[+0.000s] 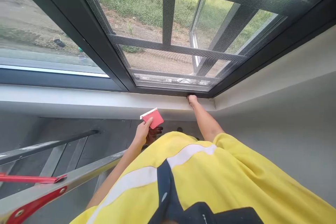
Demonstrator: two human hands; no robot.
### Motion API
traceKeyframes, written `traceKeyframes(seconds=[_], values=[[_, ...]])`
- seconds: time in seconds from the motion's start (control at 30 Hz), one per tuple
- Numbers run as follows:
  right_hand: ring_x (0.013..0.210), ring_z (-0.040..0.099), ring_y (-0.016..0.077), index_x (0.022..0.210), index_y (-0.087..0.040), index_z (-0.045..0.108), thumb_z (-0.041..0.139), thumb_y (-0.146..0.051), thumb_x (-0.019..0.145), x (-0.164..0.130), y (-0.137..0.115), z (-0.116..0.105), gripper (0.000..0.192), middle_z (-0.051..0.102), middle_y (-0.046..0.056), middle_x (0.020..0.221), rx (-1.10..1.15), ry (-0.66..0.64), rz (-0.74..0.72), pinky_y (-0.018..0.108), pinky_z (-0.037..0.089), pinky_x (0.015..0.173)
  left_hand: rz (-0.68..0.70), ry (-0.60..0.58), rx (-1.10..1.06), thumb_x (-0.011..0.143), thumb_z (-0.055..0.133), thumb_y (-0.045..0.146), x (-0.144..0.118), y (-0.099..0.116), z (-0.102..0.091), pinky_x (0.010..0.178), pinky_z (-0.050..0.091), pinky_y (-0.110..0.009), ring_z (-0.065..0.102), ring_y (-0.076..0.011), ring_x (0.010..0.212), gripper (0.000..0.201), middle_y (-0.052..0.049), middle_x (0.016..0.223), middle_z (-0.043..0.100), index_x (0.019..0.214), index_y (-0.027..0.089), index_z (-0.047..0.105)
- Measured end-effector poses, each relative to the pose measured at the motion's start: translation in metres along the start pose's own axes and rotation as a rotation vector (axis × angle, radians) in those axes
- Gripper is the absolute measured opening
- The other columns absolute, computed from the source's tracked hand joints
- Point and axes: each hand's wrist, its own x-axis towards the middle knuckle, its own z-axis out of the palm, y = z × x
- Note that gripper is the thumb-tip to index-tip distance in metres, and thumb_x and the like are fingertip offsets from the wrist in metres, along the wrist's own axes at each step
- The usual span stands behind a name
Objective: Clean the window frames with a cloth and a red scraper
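My left hand [143, 130] grips a flat red scraper [154, 119] with a pale straight edge, thumb on top. The scraper is held in the air in front of the window sill [78, 100], its pale edge turned toward the window. My right hand [192, 100] is at the sill near the right corner, right against the lower bar of the dark window frame [168, 91]. Its fingers are curled and partly hidden; whatever they may hold is too small to make out.
A metal stepladder [86, 168] with red parts stands close on the left. An insect screen [141, 56] covers the right window section, and an open sash shows behind it. Grey wall [288, 119] rises at the right. A dark shape below my left hand is unclear.
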Motion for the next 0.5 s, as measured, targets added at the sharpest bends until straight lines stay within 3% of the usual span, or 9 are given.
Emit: traceKeyframes(seconds=[0.3,0.43,0.5], values=[[0.038,0.017,0.0046,0.054,-0.020,0.034,0.053,-0.004,0.069,-0.009,-0.008,-0.021,0.029,0.022,-0.008,0.042,0.084,-0.227,0.163,0.021,0.013,0.037,-0.004,0.023,0.026,0.074,0.073,0.031,-0.004,0.004,0.004,0.061,0.056,-0.031,0.068,-0.0204,0.064,0.034,-0.010,0.075,0.072,0.100,0.010,0.068],[0.037,0.016,0.0019,0.053,-0.021,0.029,0.055,-0.003,0.066,-0.016,-0.009,-0.040,0.034,0.026,-0.009,0.041,0.098,-0.323,0.158,0.019,0.012,0.037,0.002,0.028,0.041,0.073,0.072,0.034,0.000,-0.001,-0.002,0.059,0.055,-0.030,0.067,-0.0194,0.062,0.033,-0.009,0.074,0.071,0.096,0.010,0.068],[0.036,0.022,0.0015,0.054,-0.019,0.033,0.058,-0.004,0.064,-0.023,-0.008,-0.053,0.031,0.032,-0.008,0.042,0.100,-0.374,0.131,0.017,0.015,0.036,0.003,0.026,0.059,0.072,0.073,0.036,0.002,-0.002,-0.004,0.057,0.054,-0.029,0.066,-0.0185,0.060,0.034,-0.009,0.074,0.071,0.093,0.011,0.069]])
